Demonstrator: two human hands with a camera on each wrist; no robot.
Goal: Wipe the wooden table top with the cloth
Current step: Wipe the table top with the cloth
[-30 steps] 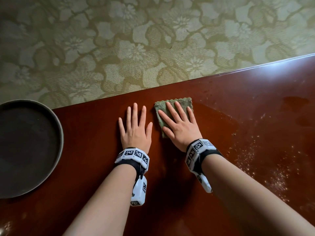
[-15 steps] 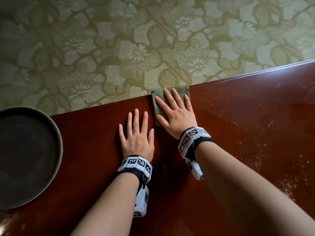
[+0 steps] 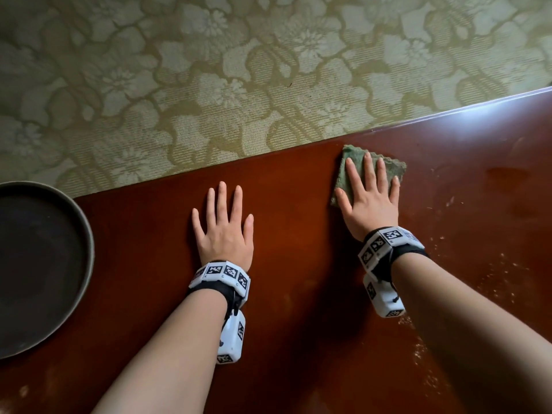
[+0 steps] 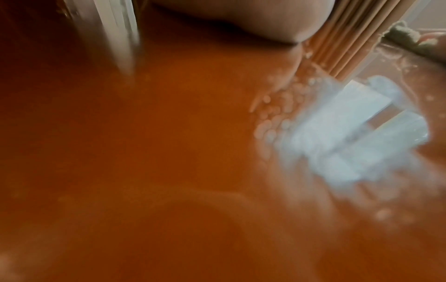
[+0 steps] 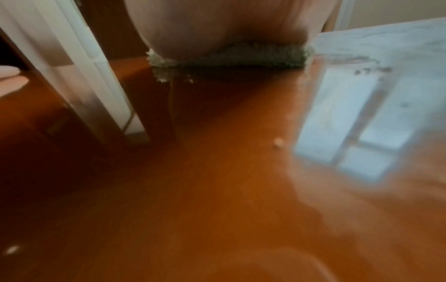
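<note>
A small green cloth [image 3: 352,158] lies on the glossy reddish-brown table top [image 3: 298,309], close to its far edge. My right hand [image 3: 369,186] presses flat on the cloth with straight, spread fingers; the cloth's corners show beyond the fingertips. My left hand [image 3: 222,219] rests flat on bare wood to the left, apart from the cloth. In the right wrist view the cloth [image 5: 241,57] is squeezed under the palm [image 5: 217,24]. The blurred left wrist view shows the heel of the left hand [image 4: 241,19] on the wood and the cloth [image 4: 405,38] far right.
A dark round tray [image 3: 89,249] sits on the table at the left. Pale specks of dust [image 3: 507,279] and smears [image 3: 507,174] mark the wood to the right of the cloth. Beyond the far table edge [image 3: 448,110] lies floral green carpet [image 3: 239,70].
My right hand first pushed the cloth to the far edge, then slid it to the right, away from my left hand. The left hand stayed flat on the table.
</note>
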